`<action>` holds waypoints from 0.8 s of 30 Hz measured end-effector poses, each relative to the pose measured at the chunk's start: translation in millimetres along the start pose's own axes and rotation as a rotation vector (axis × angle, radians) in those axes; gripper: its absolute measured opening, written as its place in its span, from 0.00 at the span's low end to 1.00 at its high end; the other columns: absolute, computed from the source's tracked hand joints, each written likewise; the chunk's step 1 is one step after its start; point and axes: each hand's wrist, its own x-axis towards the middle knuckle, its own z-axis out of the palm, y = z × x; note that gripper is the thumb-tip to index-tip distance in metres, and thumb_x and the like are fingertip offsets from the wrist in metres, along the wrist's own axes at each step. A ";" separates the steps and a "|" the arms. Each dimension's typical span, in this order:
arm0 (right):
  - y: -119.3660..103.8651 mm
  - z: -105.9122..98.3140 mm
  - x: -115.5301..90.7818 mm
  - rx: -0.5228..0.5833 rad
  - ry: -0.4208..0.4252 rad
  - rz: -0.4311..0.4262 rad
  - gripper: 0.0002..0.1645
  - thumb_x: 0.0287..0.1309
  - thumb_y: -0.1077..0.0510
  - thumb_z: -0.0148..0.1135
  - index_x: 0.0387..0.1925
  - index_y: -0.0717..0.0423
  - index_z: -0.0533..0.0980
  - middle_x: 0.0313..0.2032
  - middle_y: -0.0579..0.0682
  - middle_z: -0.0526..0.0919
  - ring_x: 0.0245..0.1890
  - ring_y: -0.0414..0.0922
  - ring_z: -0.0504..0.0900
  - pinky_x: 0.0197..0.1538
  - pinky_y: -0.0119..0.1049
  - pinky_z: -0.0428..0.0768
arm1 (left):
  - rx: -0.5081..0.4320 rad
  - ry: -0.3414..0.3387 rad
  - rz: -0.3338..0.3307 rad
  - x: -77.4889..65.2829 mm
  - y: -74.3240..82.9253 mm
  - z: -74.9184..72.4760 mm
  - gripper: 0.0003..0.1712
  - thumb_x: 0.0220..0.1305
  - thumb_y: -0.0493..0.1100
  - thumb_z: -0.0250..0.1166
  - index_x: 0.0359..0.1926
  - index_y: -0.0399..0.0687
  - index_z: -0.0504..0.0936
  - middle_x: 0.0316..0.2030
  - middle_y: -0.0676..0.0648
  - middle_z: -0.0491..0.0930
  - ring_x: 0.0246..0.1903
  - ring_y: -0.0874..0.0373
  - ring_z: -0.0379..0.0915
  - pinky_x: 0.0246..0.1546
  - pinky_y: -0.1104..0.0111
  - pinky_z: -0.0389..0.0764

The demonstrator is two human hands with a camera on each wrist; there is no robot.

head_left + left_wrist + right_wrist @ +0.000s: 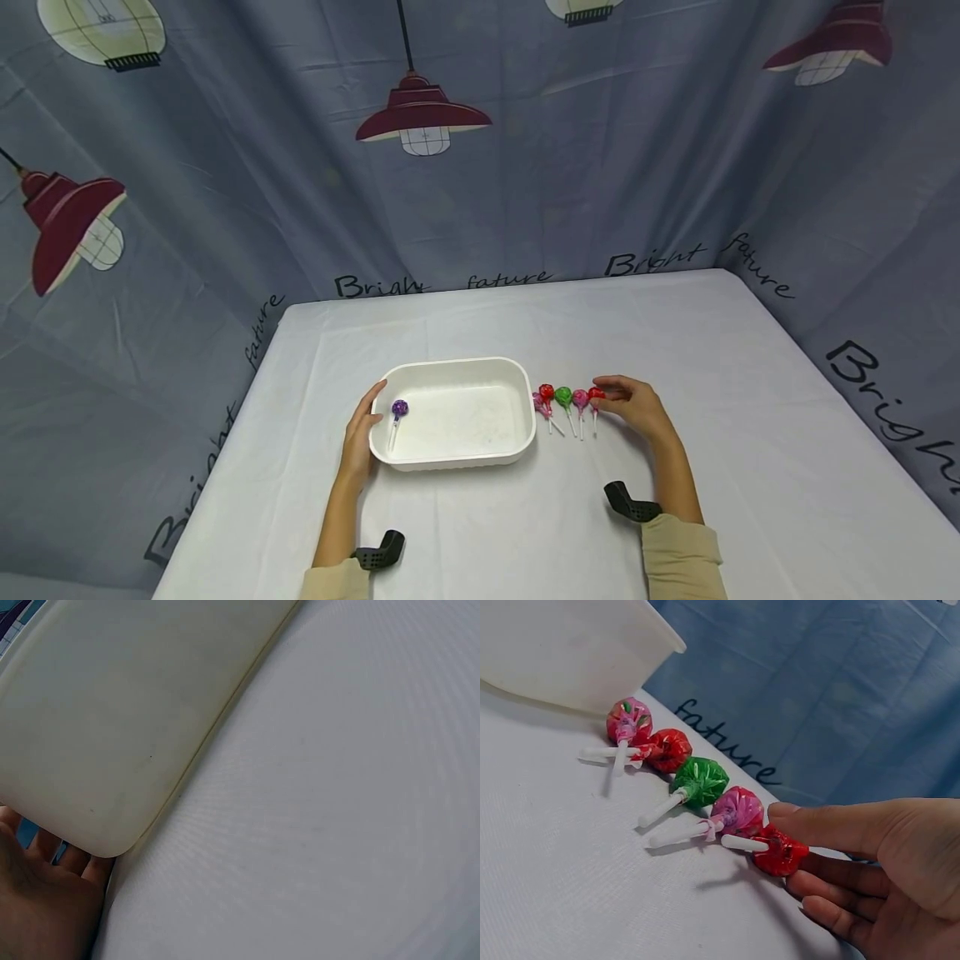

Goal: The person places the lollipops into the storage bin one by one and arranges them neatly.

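A white rectangular tray (465,421) sits on the table, with a purple lollipop (400,408) lying inside near its left end. My left hand (362,437) grips the tray's left side, thumb at the rim; the left wrist view shows its fingers (73,859) against the outer wall. To the right of the tray, my right hand (633,406) pinches the head of a red lollipop (778,853) between thumb and fingers. Beside it lie a pink lollipop (736,811), a green one (700,782), another red one (669,750) and a pink one (629,721) closest to the tray.
White cloth covers the table (480,533). A grey-blue curtain (525,192) printed with lamps and lettering hangs behind and along the sides. Black wrist devices (381,550) stick out inward from both forearms.
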 end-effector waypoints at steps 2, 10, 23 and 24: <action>0.2 0.3 0.1 -0.010 -0.002 0.007 0.28 0.49 0.54 0.68 0.51 0.61 0.76 0.42 0.57 0.80 0.39 0.48 0.76 0.40 0.36 0.73 | 0.001 0.003 -0.001 0.0 0.4 0.2 0.31 0.61 0.33 0.40 0.66 0.55 0.65 0.69 0.48 0.52 0.69 0.60 0.35 0.67 0.61 0.36; -3.0 2.1 -1.0 -0.041 0.001 0.014 0.26 0.48 0.56 0.69 0.50 0.62 0.76 0.35 0.55 0.80 0.35 0.47 0.75 0.37 0.36 0.71 | 0.006 0.000 -0.013 -0.8 3.5 1.2 0.31 0.62 0.33 0.40 0.66 0.55 0.64 0.69 0.50 0.52 0.69 0.62 0.35 0.67 0.63 0.36; -2.7 2.7 -2.1 -0.040 -0.003 0.007 0.25 0.48 0.59 0.69 0.49 0.63 0.76 0.37 0.57 0.81 0.35 0.47 0.76 0.37 0.37 0.73 | 0.016 0.012 -0.017 0.0 0.2 0.8 0.31 0.61 0.34 0.40 0.65 0.58 0.65 0.69 0.50 0.52 0.69 0.63 0.36 0.67 0.63 0.36; -2.8 2.6 -2.3 -0.040 -0.003 0.008 0.24 0.48 0.59 0.69 0.49 0.63 0.76 0.38 0.57 0.80 0.35 0.48 0.76 0.38 0.37 0.73 | 0.015 0.011 -0.019 0.0 0.1 0.7 0.31 0.61 0.34 0.40 0.65 0.58 0.65 0.69 0.51 0.52 0.69 0.63 0.36 0.67 0.63 0.36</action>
